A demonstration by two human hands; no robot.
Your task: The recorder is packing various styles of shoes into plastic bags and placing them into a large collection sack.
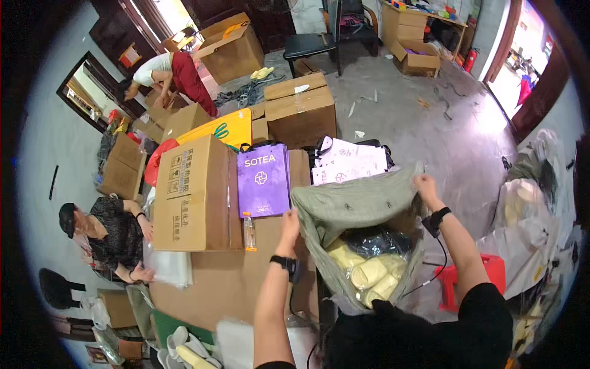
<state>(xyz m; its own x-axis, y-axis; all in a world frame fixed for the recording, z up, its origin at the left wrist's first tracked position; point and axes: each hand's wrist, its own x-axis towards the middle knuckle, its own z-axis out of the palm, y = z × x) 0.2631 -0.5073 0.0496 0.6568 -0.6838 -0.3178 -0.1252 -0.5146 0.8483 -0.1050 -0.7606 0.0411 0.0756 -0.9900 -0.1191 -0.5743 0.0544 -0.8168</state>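
A large grey-green woven sack (pixel 362 206) is spread wide in front of me. My left hand (pixel 290 226) is closed on its left rim, and my right hand (pixel 425 187) grips the far right corner of the same rim. Inside lie several pale yellow rolled pieces (pixel 370 273) in clear plastic, with a black bundle (pixel 376 241) in clear wrap behind them. Close to my left hand, on the cardboard-covered table (pixel 215 286), are a stack of purple paper bags (pixel 263 181) and a clear bottle with orange ends (pixel 248 232).
A tall carton (pixel 190 194) stands on the table's left side. Beyond my hands are white printed bags (pixel 350 161) and another carton (pixel 301 114). A red plastic container (pixel 473 280) is near my right elbow. One co-worker (pixel 107 237) is at the left; another (pixel 169 77) bends over boxes farther back.
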